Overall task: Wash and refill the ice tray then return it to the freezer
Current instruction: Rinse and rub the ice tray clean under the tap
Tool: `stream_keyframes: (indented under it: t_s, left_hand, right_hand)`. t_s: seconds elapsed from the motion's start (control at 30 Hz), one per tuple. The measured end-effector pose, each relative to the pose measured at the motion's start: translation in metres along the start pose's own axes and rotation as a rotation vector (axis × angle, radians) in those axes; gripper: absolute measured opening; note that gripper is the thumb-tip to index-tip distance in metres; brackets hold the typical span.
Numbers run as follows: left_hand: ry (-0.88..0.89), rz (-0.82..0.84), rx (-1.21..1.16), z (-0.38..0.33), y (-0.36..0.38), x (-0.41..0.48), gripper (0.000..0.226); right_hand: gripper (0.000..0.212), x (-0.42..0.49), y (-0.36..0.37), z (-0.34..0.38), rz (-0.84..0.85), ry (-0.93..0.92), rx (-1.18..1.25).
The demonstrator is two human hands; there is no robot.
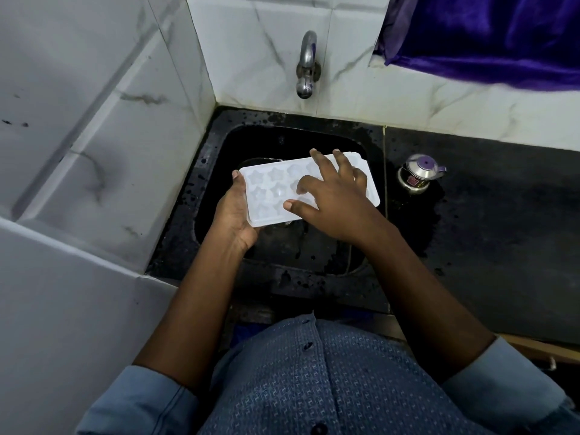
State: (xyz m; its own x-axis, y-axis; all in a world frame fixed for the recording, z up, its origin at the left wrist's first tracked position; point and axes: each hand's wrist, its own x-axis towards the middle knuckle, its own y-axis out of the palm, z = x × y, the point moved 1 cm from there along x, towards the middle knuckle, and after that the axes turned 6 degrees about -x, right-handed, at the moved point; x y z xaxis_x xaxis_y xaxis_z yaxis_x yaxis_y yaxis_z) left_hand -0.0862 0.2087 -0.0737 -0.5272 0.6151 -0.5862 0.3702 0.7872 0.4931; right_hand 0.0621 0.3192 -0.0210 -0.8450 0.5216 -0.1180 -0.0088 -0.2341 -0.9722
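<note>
A white ice tray (270, 189) with star-shaped moulds is held level over the black sink (219, 146). My left hand (233, 211) grips the tray's left short edge, thumb on the rim. My right hand (332, 199) lies spread on the tray's top, fingers apart and pressing into the moulds, covering its right half. A steel tap (307, 65) juts from the tiled wall above the sink; no water runs from it.
A small steel pot with a purple lid (419, 175) stands on the black counter (486, 215) right of the sink. White marble-patterned tiles (94, 120) wall the left and back. A purple cloth (489, 36) hangs at the top right. The sink rim is wet.
</note>
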Motion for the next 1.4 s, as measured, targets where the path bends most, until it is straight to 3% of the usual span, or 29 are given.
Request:
stream_keyframes:
  t_s: [0.57, 0.8, 1.4]
  left_hand:
    - [0.025, 0.000, -0.027, -0.002, -0.001, -0.003, 0.073]
    - [0.007, -0.010, -0.041, -0.005, -0.006, -0.004, 0.072]
    - [-0.007, 0.006, -0.051, -0.007, -0.008, -0.006, 0.072]
  right_hand:
    - [0.049, 0.005, 0.003, -0.005, 0.002, -0.006, 0.042]
    - [0.051, 0.004, 0.004, 0.007, -0.014, -0.098, 0.070]
    - [0.058, 0.011, 0.010, 0.019, 0.043, -0.139, -0.051]
